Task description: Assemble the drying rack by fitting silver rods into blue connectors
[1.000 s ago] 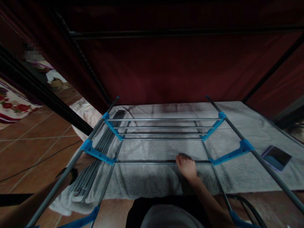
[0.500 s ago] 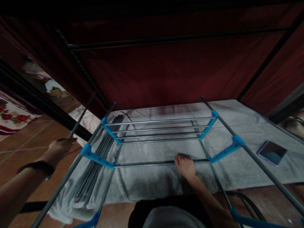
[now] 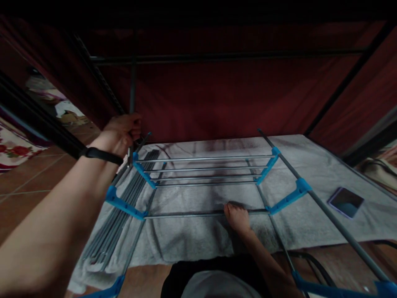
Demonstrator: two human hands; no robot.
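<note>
My left hand [image 3: 122,128] is closed around a grey metal tube [image 3: 132,89], held almost upright. The tube's lower end shows just beneath the fist, close to the rack's far left blue bracket [image 3: 144,170]; whether they touch I cannot tell. Below it stands a partly assembled rack of grey tubes and blue plastic brackets, with several thin crossbars [image 3: 211,169] between its sides. My right hand [image 3: 237,217] is wrapped around the nearer crossbar [image 3: 186,215], right of its middle.
Several loose grey tubes [image 3: 120,215] lie bundled on the grey blanket [image 3: 198,240], left of the rack. On the right rests a phone [image 3: 346,202]. A dark red curtain [image 3: 204,99] with black frame bars hangs behind. Tiled floor [image 3: 27,178] shows at left.
My left hand has moved right and away from me with the tube, which has turned from slanted to nearly upright. My right hand keeps its grip on the crossbar.
</note>
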